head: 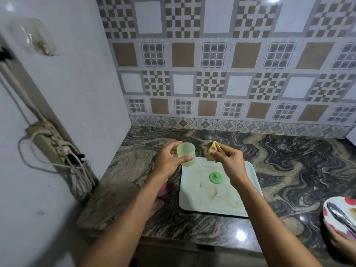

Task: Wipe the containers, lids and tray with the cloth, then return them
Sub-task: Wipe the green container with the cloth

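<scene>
My left hand (169,158) grips a pale green translucent container (185,153), held above the far left corner of the white tray (200,201). My right hand (230,160) pinches a bunched yellow cloth (212,150) just right of the container, apart from it. A green lid (216,177) with a small knob lies on the stained tray between my forearms. A pink container (162,189) stands left of the tray, mostly hidden by my left forearm.
The tray lies on a dark marbled counter (289,170) against a patterned tiled wall. A spotted plate (341,214) with a metal utensil sits at the right edge. On the left wall hangs a power strip (50,147) with cables.
</scene>
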